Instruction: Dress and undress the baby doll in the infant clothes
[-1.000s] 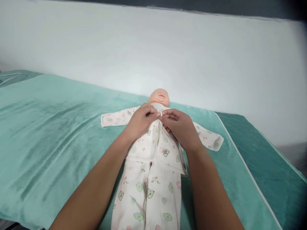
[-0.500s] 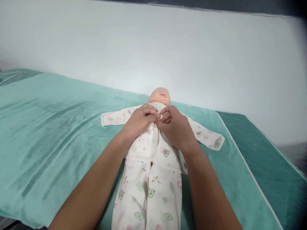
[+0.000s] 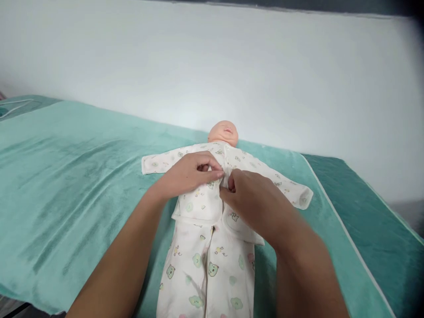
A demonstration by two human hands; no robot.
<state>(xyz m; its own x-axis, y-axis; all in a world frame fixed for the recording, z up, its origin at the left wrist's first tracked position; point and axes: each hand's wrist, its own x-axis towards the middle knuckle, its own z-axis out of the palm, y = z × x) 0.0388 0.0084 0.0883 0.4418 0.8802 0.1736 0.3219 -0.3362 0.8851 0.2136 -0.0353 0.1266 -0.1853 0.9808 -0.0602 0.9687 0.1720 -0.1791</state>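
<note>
A baby doll (image 3: 224, 131) lies on its back, dressed in a white long-sleeved jacket (image 3: 198, 205) and white trousers (image 3: 185, 260), both printed with small green and pink figures. At the middle of the jacket front, my left hand (image 3: 195, 172) pinches the front edge between thumb and fingers. Just right of it, my right hand (image 3: 248, 190) is closed on the other side of the front edge, its fingertips partly hidden. Below the hands the jacket's lower front parts, and its right corner spreads outward. Any button between my fingers is out of sight.
A light green plush blanket (image 3: 82, 185) lies under the doll, creased at the left. Darker green cloth (image 3: 371, 212) covers the right side beyond a pale edge. A white wall (image 3: 212, 66) rises behind.
Both hands have moved down the jacket front from near the chest. My right hand has turned, with its knuckles now on top. The upper front edges have come into view.
</note>
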